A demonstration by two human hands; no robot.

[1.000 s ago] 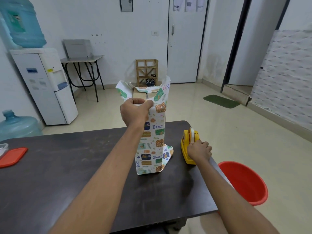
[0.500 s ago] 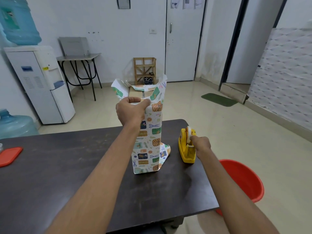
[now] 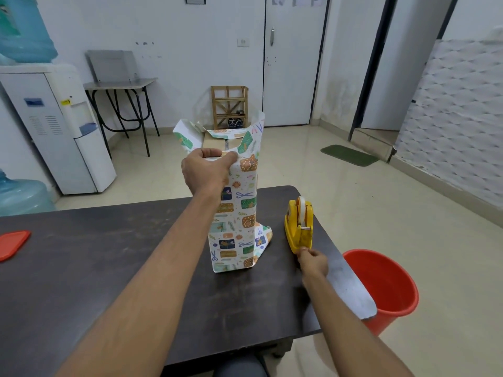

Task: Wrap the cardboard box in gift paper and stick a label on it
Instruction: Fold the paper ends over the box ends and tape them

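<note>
Pulled back from the roll [image 3: 301, 209], right hand [image 3: 313, 262] pinches the tape dispenser's [image 3: 298, 235] near end; left hand [image 3: 205, 172] clasps the upright box [image 3: 236, 216], just leftward

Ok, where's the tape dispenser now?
Head view: the dispenser stands on the table, right side, just right of the wrapped box, with the right hand pinching its near end.
</note>
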